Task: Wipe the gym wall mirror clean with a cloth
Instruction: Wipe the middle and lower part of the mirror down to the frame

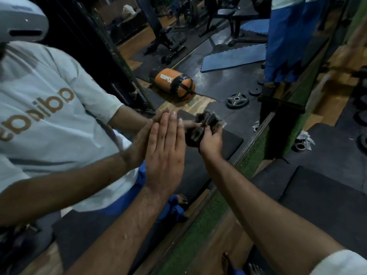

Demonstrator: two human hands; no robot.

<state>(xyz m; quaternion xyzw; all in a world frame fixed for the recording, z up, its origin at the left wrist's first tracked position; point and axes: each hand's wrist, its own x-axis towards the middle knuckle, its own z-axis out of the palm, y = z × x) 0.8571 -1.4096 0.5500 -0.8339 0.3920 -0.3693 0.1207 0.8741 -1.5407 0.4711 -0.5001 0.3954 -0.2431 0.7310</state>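
Pressing flat against the wall mirror (198, 56), the left hand (164, 153) has straight fingers, meeting its reflection. The right hand (211, 140) grips a dark bunched cloth (200, 126) against the glass just beside it. An orange bag (172, 82) shows reflected.

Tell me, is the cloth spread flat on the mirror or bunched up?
Bunched up. The dark cloth sits crumpled in the right hand, whose fingers curl round it, while the left hand lies flat against the mirror.
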